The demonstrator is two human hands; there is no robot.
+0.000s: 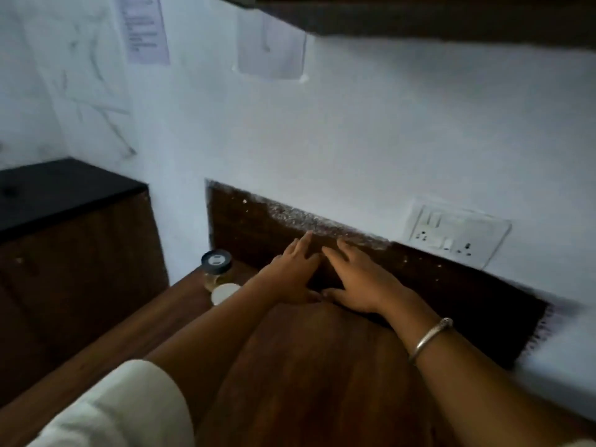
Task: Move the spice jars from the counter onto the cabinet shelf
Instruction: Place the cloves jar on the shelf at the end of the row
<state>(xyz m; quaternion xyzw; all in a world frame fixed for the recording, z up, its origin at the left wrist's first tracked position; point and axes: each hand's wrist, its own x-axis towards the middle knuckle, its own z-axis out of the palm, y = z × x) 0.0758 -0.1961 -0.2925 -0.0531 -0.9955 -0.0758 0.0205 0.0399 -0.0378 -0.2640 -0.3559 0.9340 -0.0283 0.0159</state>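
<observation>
Black-lid jar (216,262) and white-lid jar (224,293) stand on counter (322,366), near left hand (295,274). Left hand and right hand (361,279) lie flat side by side, fingers straight, empty. Shelf unseen; likely both jars left to move.

One head-worn camera (wide-angle, straight lines bowing at the edges) looks forward and steeply down over the brown wood-grain counter (306,382), facing the white painted wall (387,140) at close range; the counter fills the lower frame.
</observation>
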